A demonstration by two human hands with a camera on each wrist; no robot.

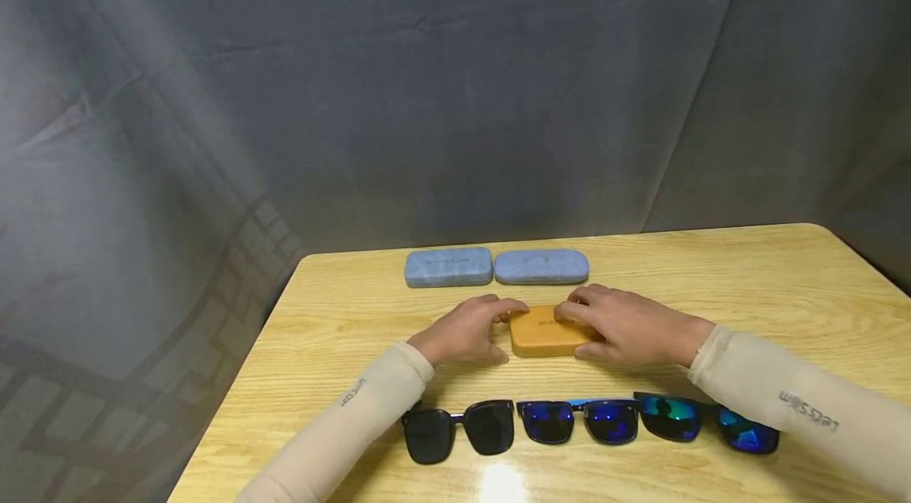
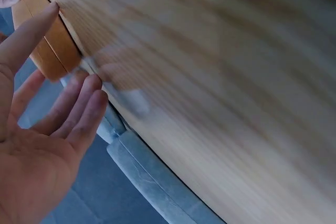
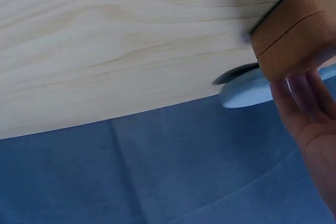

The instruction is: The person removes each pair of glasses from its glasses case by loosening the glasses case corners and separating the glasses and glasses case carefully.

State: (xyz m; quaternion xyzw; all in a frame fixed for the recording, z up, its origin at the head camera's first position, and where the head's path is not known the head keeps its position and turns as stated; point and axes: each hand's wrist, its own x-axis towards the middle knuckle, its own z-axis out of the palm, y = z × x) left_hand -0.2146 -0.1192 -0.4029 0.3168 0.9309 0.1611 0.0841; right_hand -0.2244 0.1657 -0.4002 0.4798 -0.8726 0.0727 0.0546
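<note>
An orange glasses case lies closed near the middle of the table, its lid seam showing in both wrist views. My right hand grips its right end, thumb at the front and fingers over the top and back. At the left end is my left hand, fingers loosely spread, one fingertip at the case's upper left corner and the thumb apart in front. The left wrist view shows the left palm facing the case, with relaxed fingers. Seen from the right wrist, fingers reach behind the case.
Behind the orange case stand a grey-blue glasses case and a rounder blue one, side by side. Along the front lie black sunglasses, blue-lensed sunglasses and green-blue-lensed sunglasses, the last partly under the right sleeve. A grey curtain hangs behind the table.
</note>
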